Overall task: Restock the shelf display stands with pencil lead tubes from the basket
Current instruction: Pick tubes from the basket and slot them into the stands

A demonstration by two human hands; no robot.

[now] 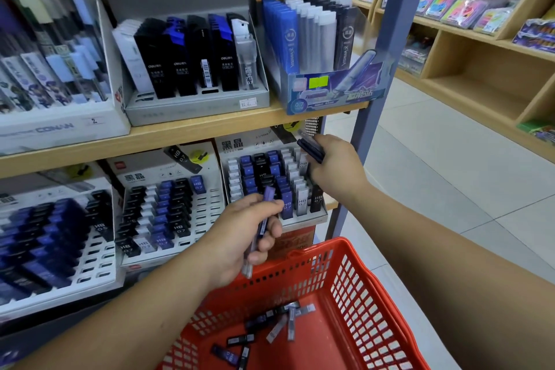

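A red plastic basket (354,288) sits low in front of me with several pencil lead tubes (270,330) loose on its floor. My left hand (243,237) hovers above the basket's far rim, closed around a few blue and clear lead tubes (264,216). My right hand (336,165) is raised at the right end of the lower shelf, gripping dark blue lead tubes (312,149) over the right-hand white display stand (270,186). That stand is mostly filled with blue, black and white tubes. A middle stand (207,213) has empty slots on its right side.
A third stand (60,237) at lower left holds blue and black tubes. The upper wooden shelf (180,132) carries grey, blue and white lead display boxes. A blue-grey metal upright (375,75) bounds the shelf at the right. Beyond it lie a tiled aisle and wooden shelving with colourful packets.
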